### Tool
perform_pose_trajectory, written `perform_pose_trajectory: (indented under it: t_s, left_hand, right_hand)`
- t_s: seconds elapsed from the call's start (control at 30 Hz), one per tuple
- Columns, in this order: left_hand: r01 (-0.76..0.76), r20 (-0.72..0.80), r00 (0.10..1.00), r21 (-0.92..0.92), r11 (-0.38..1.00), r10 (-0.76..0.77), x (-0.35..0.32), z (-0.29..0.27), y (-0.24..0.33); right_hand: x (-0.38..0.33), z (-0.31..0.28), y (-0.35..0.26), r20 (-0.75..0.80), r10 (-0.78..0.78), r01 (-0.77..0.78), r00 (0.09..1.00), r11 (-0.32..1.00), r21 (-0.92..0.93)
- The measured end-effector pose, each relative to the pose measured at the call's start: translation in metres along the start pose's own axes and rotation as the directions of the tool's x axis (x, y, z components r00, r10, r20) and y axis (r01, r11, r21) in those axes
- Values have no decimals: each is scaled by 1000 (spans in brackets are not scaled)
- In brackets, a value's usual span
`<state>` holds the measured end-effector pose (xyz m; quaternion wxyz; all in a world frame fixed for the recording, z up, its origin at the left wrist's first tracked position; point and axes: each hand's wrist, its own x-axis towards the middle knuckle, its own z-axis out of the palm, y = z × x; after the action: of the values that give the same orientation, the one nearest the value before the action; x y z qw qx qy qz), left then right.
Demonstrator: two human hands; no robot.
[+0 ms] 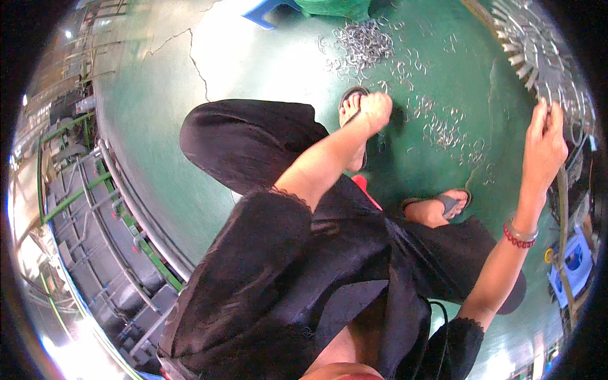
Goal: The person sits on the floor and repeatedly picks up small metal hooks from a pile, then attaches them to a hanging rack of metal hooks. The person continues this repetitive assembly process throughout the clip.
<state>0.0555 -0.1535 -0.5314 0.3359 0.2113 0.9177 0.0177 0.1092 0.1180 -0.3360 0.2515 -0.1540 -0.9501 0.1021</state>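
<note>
Silvery metal shows in two places before us: loose, curved pieces on the green floor (145, 126), and a spiky cluster of metal parts (538, 47) at the upper right. We would judge the work to be somewhere partway. A dense pile of curved pieces (364, 44) already lies beyond the feet, and a thinner scatter of pieces (443, 133) runs across the floor between it and the right foot (453, 202). The cluster bears a thick fringe of parts, so plenty seems left there, though we cannot count it (the curve of the lens and the glare do not help).

As for the grip, our right hand (546, 142) reaches out with its fingers stretched upward, the tips at the cluster's lower edge. They appear to touch it, but whether they pinch a part we cannot tell. The cluster therefore sits just past the fingertips, with most of it beyond the hand.

Our left hand (375, 113) is clenched into a fist above the left foot (350, 114), well apart from the cluster. Whatever it may enclose is hidden from us. The pile lies beyond this fist, and the scatter lies to its right, both clear of its knuckles.
</note>
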Motion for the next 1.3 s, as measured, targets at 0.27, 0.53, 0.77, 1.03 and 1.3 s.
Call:
perform_pose_trajectory:
  t_s: [0.27,0.53,0.77,1.03,1.3]
  left_hand:
    - [-34,-172,983,212,977,72,4,54,6]
    - [-86,-192,979,-48,995,75,10,49,9]
    - [-95,-199,978,-151,984,64,18,61,21]
    - [-83,-271,962,-201,976,26,10,51,15]
    - [8,-183,982,-242,970,-54,18,57,8]
  right_hand:
    - [3,-5,-12,85,64,-63,994,998,-16]
    - [4,3,-3,35,12,-11,999,999,-30]
    - [6,-5,-9,113,138,-130,984,989,-77]
    - [1,-1,-1,116,160,-154,980,986,-65]
    - [2,-2,-4,137,183,-173,974,982,-83]
